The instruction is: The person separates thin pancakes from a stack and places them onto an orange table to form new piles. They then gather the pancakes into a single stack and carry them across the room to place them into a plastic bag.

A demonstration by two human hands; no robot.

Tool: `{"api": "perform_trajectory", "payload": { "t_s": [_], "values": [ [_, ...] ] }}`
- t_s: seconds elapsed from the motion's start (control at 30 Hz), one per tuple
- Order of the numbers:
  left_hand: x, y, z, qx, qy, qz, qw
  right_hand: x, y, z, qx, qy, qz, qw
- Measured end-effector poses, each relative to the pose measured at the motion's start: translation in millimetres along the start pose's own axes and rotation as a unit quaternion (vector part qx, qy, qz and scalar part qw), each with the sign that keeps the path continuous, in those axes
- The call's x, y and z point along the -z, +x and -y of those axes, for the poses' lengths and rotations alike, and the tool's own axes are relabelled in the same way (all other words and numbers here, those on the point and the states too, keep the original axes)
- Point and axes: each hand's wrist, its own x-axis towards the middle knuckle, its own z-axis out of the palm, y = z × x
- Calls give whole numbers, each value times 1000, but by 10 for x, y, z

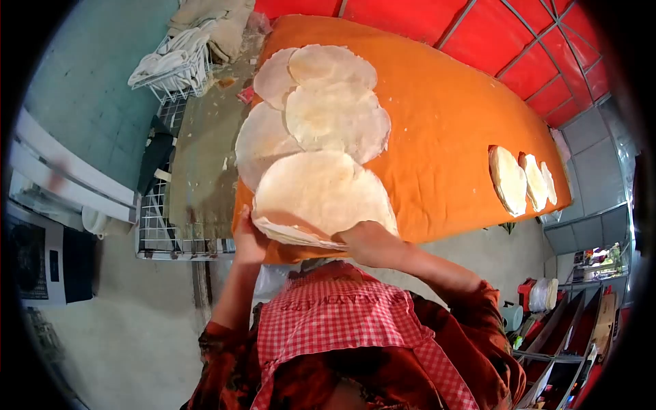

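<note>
Flatbread stack [321, 188] sits centrally on orange cloth [437, 143], fingers of left hand [249, 239] gripping its eight-o'clock edge, right hand [374, 244] its five-o'clock; four rounds [335, 116] lie toward eleven, three piles [508, 181] toward three. Layers blur; left fingertips are partly hidden.

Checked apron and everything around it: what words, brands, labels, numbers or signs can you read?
Checked apron: dark letters across the front, too distorted to read with certainty.
Appliance at left: no readable marking.
Goods on the right-hand shelves: too small and blurred.
Flat rounds: no text visible.
</note>
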Motion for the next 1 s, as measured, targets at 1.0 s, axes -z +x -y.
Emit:
{"api": "perform_trajectory", "payload": {
  "t_s": [1.0],
  "values": [
    [-1813, 3903, 207, -48, 55, -37, 997, 1557, 3692, -3842, -42, -296, -276, 913]
  ]
}}
